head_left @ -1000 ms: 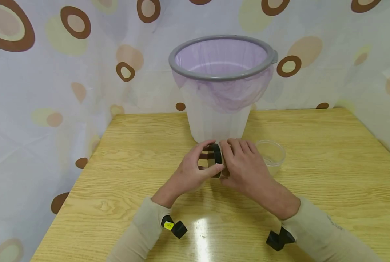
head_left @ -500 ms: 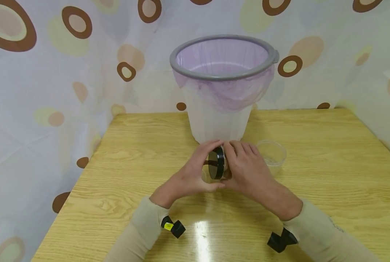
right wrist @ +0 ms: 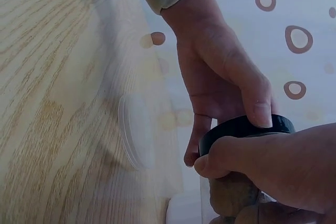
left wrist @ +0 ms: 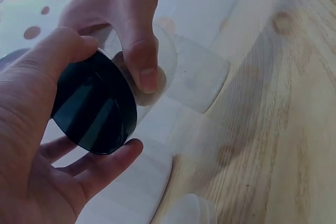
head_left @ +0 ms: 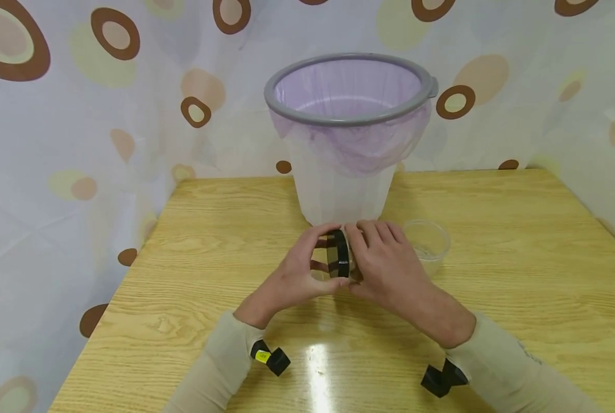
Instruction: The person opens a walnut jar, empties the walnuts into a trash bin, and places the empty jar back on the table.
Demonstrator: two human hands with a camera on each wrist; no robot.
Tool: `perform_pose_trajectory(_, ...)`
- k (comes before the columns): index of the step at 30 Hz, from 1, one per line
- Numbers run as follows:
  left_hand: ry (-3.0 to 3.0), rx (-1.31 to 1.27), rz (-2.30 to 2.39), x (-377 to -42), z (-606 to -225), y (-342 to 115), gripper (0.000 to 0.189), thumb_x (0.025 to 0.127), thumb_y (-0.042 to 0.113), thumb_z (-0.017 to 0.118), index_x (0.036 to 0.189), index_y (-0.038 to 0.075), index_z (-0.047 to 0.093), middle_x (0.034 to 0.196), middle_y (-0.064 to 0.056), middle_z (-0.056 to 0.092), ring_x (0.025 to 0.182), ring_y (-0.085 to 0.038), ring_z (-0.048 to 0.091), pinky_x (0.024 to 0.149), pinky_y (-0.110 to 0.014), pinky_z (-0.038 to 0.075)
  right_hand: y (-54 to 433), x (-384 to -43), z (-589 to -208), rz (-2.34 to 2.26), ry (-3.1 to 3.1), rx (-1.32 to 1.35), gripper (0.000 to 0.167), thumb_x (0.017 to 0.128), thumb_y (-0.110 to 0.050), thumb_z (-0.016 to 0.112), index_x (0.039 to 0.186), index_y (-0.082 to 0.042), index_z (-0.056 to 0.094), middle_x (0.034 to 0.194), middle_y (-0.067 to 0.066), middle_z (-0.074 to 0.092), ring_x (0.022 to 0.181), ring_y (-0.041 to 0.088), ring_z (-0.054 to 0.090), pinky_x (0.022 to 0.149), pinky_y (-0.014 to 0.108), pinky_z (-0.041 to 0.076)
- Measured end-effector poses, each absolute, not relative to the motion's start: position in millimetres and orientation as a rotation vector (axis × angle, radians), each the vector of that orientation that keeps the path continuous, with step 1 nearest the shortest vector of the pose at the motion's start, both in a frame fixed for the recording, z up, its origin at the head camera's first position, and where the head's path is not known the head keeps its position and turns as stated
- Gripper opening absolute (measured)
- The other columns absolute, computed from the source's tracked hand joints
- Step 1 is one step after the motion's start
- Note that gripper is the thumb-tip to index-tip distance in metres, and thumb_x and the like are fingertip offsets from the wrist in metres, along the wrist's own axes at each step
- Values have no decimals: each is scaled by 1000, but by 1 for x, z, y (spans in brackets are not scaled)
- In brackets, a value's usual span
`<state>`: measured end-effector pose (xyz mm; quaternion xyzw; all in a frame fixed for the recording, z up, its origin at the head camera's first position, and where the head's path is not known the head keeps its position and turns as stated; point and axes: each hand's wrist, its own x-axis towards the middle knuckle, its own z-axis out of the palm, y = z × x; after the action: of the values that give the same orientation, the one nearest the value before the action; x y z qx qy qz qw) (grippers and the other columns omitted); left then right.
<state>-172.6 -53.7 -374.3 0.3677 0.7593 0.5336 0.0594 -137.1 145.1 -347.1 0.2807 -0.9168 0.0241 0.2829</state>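
Both hands work on a clear jar (right wrist: 228, 195) with a black lid (head_left: 341, 254), held tilted on its side above the table. My left hand (head_left: 292, 275) curls round the lid, thumb on one edge and fingers on the opposite edge. My right hand (head_left: 392, 267) grips the jar's body from the other side. Brownish lumps (right wrist: 231, 192) show through the jar wall in the right wrist view; their kind is unclear. The lid's flat dark top (left wrist: 94, 103) faces the left palm. In the head view, the right hand hides much of the jar.
A pale bin (head_left: 343, 189) with a grey rim and purple liner stands just behind the hands. A clear round bowl (head_left: 427, 248) sits right of the right hand. A clear disc-like piece (right wrist: 135, 132) lies on the wooden table (head_left: 209, 229). Patterned cloth (head_left: 147, 115) hangs behind.
My left thumb and fingers spread off the lid half a second ago, and now hold its edges again. The right hand keeps its grip on the jar with little movement.
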Motion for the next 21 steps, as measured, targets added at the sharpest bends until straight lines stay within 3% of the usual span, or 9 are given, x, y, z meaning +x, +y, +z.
perform_pose_trajectory(8, 2309, 841, 1586, -172, -373, -55, 69, 90, 31, 71, 148, 20, 37, 141, -1, 48, 116, -31, 60, 80, -30, 59, 144, -136, -346, 46, -2462, 751, 92, 52, -44, 94, 122, -1, 53, 108, 16, 61, 99, 36, 60, 92, 48, 48)
perform_pose_trajectory(16, 2139, 606, 1642, -170, -373, -54, 55, 96, 43, 60, 141, 15, 43, 133, -10, 52, 95, -30, 68, 71, -46, 61, 142, -136, -348, 17, -2401, 770, 87, 49, -44, 94, 113, -2, 53, 99, 14, 59, 92, 35, 59, 85, 45, 49)
perform_pose_trajectory(21, 2095, 604, 1643, -169, -374, -55, 57, 98, 44, 57, 145, 16, 40, 137, -11, 49, 107, -31, 65, 80, -45, 60, 142, -135, -350, 7, -2413, 772, 89, 48, -43, 95, 114, -2, 52, 100, 14, 60, 94, 35, 59, 88, 46, 49)
